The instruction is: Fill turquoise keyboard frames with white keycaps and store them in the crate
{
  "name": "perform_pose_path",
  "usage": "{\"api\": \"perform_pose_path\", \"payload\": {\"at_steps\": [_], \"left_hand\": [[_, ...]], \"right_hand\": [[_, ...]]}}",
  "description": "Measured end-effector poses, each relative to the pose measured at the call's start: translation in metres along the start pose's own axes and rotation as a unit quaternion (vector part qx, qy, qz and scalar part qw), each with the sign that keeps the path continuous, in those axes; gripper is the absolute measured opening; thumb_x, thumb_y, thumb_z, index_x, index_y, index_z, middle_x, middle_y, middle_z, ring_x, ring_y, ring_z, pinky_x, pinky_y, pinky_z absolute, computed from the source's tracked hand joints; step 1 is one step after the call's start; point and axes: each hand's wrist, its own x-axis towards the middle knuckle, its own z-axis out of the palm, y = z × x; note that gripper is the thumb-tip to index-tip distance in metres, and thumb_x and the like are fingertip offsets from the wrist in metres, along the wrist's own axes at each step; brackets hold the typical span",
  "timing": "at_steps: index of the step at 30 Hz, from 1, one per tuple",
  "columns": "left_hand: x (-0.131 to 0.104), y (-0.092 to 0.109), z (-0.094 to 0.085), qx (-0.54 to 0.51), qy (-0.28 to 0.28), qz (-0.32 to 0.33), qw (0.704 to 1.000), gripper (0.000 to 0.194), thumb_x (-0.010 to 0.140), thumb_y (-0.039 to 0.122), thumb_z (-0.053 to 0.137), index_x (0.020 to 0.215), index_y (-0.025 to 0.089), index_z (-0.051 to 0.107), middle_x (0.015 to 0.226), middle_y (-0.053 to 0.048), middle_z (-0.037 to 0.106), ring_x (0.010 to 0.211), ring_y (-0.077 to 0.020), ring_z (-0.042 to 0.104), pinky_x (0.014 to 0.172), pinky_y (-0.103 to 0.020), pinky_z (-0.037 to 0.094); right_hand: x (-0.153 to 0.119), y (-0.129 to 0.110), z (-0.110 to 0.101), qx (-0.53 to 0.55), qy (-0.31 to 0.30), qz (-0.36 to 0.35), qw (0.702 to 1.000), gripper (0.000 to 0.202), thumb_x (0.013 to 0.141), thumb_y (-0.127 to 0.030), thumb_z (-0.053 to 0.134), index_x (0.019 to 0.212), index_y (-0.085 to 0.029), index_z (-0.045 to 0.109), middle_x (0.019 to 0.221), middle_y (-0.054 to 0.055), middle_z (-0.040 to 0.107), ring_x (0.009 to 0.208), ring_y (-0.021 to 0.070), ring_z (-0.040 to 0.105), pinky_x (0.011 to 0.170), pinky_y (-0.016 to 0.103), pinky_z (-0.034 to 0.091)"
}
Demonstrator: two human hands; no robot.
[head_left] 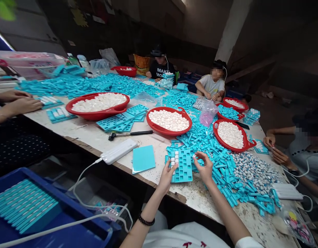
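Observation:
A turquoise board with rows of square recesses is held over the table's near edge. My left hand grips its left side, thumb lying on top. White cube-like pieces sit in recesses toward the board's left. Just off its right edge, my right hand is closed in a pinch on a small white piece. Past the board stands a red basin of white pieces. Left of my hands lies a flat turquoise panel.
Loose turquoise parts pile up at right, beside small white-and-blue pieces. A hammer and a white power bank with a cable lie left. A blue crate stands below. Co-workers' hands work around the table.

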Motion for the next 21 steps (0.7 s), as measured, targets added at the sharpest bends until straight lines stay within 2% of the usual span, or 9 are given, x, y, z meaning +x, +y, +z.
{"api": "perform_pose_path", "payload": {"at_steps": [3,6,7,9,12,18,21], "left_hand": [[0.001,-0.001,0.002,-0.021,-0.008,-0.013,1.0,0.076,0.077,0.048,0.08,0.143,0.023,0.05,0.131,-0.014,0.068,0.121,-0.0314,0.065,0.096,-0.039,0.056],[0.002,-0.002,0.001,-0.036,-0.01,-0.024,0.999,0.074,0.081,0.045,0.076,0.146,0.026,0.045,0.142,-0.012,0.061,0.131,-0.0301,0.058,0.101,-0.039,0.054],[0.003,-0.003,0.001,-0.038,-0.013,-0.028,0.999,0.073,0.082,0.043,0.076,0.146,0.027,0.046,0.143,-0.011,0.06,0.133,-0.03,0.057,0.103,-0.039,0.052],[0.003,-0.005,0.0,-0.038,-0.016,-0.036,0.998,0.07,0.082,0.039,0.076,0.145,0.027,0.048,0.143,-0.011,0.061,0.134,-0.0301,0.056,0.107,-0.041,0.049],[0.004,-0.006,-0.002,-0.039,-0.009,-0.045,0.998,0.066,0.084,0.035,0.073,0.145,0.027,0.048,0.144,-0.01,0.06,0.137,-0.0296,0.052,0.112,-0.042,0.045],[0.003,-0.003,0.0,-0.04,0.004,-0.054,0.998,0.061,0.088,0.03,0.068,0.146,0.028,0.048,0.153,-0.007,0.051,0.144,-0.0271,0.044,0.114,-0.04,0.043],[0.0,0.001,0.001,-0.039,0.005,-0.055,0.998,0.06,0.087,0.031,0.068,0.144,0.027,0.05,0.152,-0.007,0.053,0.144,-0.0283,0.045,0.112,-0.039,0.045]], "right_hand": [[-0.002,-0.009,-0.001,-0.022,-0.074,-0.072,0.994,0.015,0.092,-0.028,0.068,0.107,-0.024,0.069,0.098,0.004,0.076,0.088,0.0196,0.072,0.081,0.035,0.06],[-0.008,-0.014,0.003,-0.078,-0.199,-0.154,0.965,0.01,0.095,-0.024,0.065,0.102,-0.025,0.072,0.098,0.004,0.076,0.092,0.0202,0.071,0.086,0.036,0.057],[-0.011,-0.014,0.005,-0.099,-0.224,-0.17,0.955,0.01,0.095,-0.024,0.065,0.102,-0.024,0.073,0.099,0.005,0.075,0.092,0.0207,0.071,0.086,0.037,0.056],[-0.017,-0.011,0.012,-0.137,-0.236,-0.185,0.944,0.011,0.095,-0.024,0.065,0.103,-0.024,0.073,0.099,0.006,0.075,0.09,0.0213,0.07,0.085,0.038,0.055],[-0.025,-0.004,0.02,-0.149,-0.22,-0.172,0.948,0.012,0.096,-0.027,0.066,0.104,-0.023,0.075,0.097,0.007,0.075,0.089,0.0217,0.07,0.087,0.039,0.054],[-0.024,-0.003,0.02,-0.075,-0.252,-0.114,0.958,0.02,0.097,-0.025,0.062,0.112,-0.023,0.075,0.106,0.008,0.072,0.097,0.0202,0.07,0.086,0.033,0.057],[-0.023,-0.008,0.02,-0.04,-0.237,-0.08,0.967,0.02,0.096,-0.024,0.062,0.112,-0.025,0.075,0.102,0.006,0.073,0.094,0.0192,0.071,0.085,0.032,0.059]]}}
